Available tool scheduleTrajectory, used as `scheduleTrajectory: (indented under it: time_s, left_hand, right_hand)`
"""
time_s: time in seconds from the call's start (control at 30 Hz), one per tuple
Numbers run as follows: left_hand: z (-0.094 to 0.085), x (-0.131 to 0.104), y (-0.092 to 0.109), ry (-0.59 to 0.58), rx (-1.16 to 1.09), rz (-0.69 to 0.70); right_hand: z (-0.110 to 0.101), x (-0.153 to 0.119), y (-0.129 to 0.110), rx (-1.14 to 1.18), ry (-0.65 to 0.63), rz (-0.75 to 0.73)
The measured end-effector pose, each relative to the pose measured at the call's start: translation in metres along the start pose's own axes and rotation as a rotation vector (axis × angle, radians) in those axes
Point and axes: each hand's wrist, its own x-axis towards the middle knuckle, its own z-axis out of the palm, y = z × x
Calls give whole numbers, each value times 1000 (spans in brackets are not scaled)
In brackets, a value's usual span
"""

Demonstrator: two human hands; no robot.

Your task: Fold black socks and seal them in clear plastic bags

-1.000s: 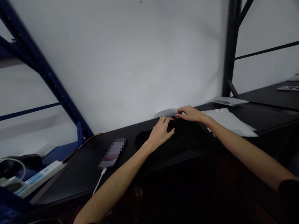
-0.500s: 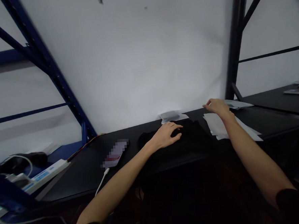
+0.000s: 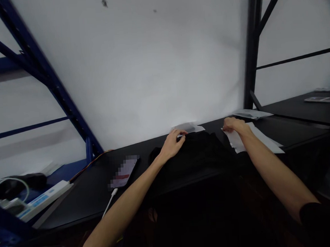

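Note:
My left hand (image 3: 172, 144) is over the far left part of a black cloth (image 3: 200, 147) that lies bunched on the dark tabletop. Its fingers are bent, with a gap between them and the thumb, and I see nothing held there. Just beyond the fingertips, a clear plastic bag (image 3: 191, 128) lies against the wall. To the right, my right hand (image 3: 234, 126) pinches the far left corner of a stack of flat white bags or sheets (image 3: 262, 138). The hand and forearm cover part of that stack.
A phone (image 3: 126, 171) with a white cable lies left on the black table (image 3: 85, 197). Beyond it are a power strip (image 3: 46, 198) and a blue frame post (image 3: 59, 89). Another clear bag (image 3: 252, 113) lies by the right post (image 3: 250, 58).
My right hand has come down from above the white stack and closed on its corner. The left hand has shifted left and away, toward the plastic bag. The view has turned slightly.

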Motion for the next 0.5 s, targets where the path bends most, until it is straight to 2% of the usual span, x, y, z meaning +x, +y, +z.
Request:
scheduleTrajectory:
  time_s: [0.07, 0.1, 0.13, 0.2, 0.27, 0.37, 0.43, 0.5]
  left_hand:
    - [0, 0, -1, 10, 17, -33]
    - [0, 0, -1, 23, 32, -49]
    - [-1, 0, -1, 43, 53, -57]
    - [-4, 0, 0, 97, 111, -42]
    - [-7, -1, 1, 154, 192, -7]
    - [-11, -1, 3, 207, 292, 23]
    - [-10, -1, 3, 213, 323, 33]
    - [-8, -2, 2, 180, 348, 40]
  right_hand:
    - [-6, -1, -3, -46, -26, 70]
    - [-10, -3, -6, -44, 8, 56]
    - [-13, -5, -11, -4, 101, -20]
    - [-16, -12, -26, 130, 299, -265]
    - [-13, -22, -47, 259, 377, -554]
    - [1, -43, -83, 347, 278, -924]
    - [11, -56, -102, 403, 207, -1046]
    - [17, -67, -113, 454, 158, -1096]
